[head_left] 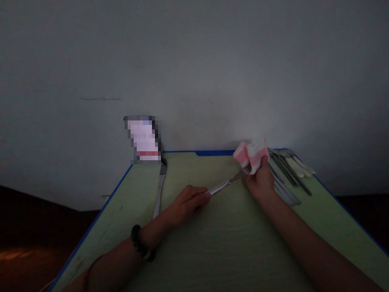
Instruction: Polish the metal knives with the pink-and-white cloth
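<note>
My left hand [191, 202] is closed around the handle of a metal utensil [223, 186], which points up and to the right. A pink and white striped cloth [256, 156] is in my right hand [263, 180], whose fingers are wrapped round it. The cloth covers the far end of the utensil, so I cannot tell whether that end is a spoon, a fork or something else. Beyond my left wrist lies another metal utensil [158, 190], its handle partly hidden by my forearm.
Several utensils [288, 172], some dark, some silver and some white-handled, lie together at the table's far right. A phone [144, 138] with a blurred-out lit screen leans against the grey wall [197, 73] at the back left. Blue edging borders the pale green table [197, 251].
</note>
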`<move>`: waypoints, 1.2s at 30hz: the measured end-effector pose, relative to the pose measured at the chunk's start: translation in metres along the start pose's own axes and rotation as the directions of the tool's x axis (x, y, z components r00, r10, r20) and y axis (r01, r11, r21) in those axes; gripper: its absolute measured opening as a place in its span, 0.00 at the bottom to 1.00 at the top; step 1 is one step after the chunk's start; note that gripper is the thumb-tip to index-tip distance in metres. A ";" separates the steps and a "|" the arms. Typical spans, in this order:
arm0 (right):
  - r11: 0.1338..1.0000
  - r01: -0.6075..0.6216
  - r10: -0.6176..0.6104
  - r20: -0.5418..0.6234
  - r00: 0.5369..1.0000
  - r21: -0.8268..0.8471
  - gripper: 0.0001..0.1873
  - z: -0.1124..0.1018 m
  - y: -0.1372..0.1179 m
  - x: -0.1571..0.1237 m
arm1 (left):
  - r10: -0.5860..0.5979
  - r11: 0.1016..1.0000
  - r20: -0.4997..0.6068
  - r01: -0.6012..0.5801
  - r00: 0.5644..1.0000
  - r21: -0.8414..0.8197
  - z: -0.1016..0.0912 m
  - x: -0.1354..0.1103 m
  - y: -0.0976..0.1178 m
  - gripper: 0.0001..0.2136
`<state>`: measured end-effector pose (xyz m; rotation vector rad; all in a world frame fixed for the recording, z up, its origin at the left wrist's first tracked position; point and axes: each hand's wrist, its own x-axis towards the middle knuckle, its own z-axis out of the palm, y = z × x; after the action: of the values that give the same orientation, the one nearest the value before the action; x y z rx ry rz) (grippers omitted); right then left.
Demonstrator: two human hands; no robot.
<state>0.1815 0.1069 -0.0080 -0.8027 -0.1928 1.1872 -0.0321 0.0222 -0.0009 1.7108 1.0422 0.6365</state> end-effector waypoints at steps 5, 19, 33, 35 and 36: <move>0.995 -0.036 0.023 0.138 0.990 0.090 0.12 0.007 -0.008 -0.003 | 0.023 0.996 -0.080 -0.030 0.997 -0.080 -0.001 0.002 -0.002 0.19; 0.991 0.055 -0.023 0.243 0.970 -0.126 0.13 0.007 0.003 -0.013 | 0.038 0.996 -0.028 -0.035 0.999 0.085 0.000 0.002 -0.005 0.20; 0.813 0.115 0.135 0.378 0.916 -0.570 0.21 -0.005 0.040 -0.071 | 0.068 0.983 -0.062 -0.056 0.996 0.177 0.004 0.006 0.002 0.14; 0.828 0.131 0.108 0.384 0.917 -0.546 0.21 -0.005 0.038 -0.068 | 0.060 0.998 -0.002 -0.060 0.998 0.034 0.003 0.006 0.000 0.12; 0.840 0.134 0.095 0.386 0.918 -0.525 0.20 -0.005 0.036 -0.065 | 0.061 0.997 0.035 -0.059 0.998 -0.043 0.002 0.006 -0.001 0.11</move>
<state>0.1313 0.0529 -0.0179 -1.0374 -0.9131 1.2843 -0.0283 0.0269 -0.0031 1.7165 0.9494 0.6589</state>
